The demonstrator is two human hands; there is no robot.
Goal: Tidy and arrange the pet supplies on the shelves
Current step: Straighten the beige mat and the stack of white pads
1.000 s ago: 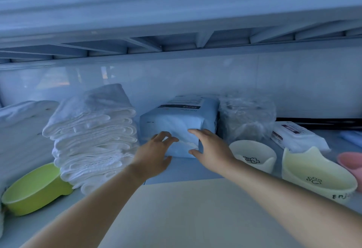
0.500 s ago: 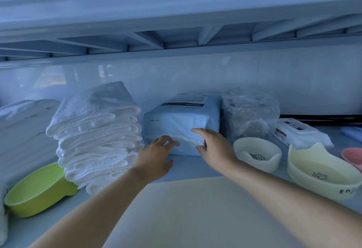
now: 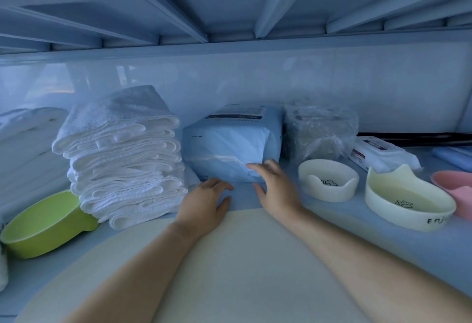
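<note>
A light blue soft pack [image 3: 229,141] stands at the back middle of the shelf [image 3: 332,223], against the wall. My left hand [image 3: 204,202] lies palm down on the shelf just in front of the pack, fingers apart, holding nothing. My right hand [image 3: 275,185] hovers at the pack's lower right corner, fingers spread; its fingertips are at or just off the pack. A tall stack of folded white towels [image 3: 122,159] stands to the left of the pack. A clear plastic-wrapped bundle [image 3: 319,131] stands to its right.
A green bowl [image 3: 43,223] sits at front left. A small cream bowl [image 3: 328,179], a larger cream cat-ear bowl [image 3: 408,200] and a pink bowl [image 3: 457,190] line the right. A white wipes pack [image 3: 383,154] lies behind them. The upper shelf's ribbed underside [image 3: 229,11] is close overhead.
Both hands have drawn back from the blue pack toward me and lower. The left hand is now off the pack and on the shelf. The pack has stayed in place.
</note>
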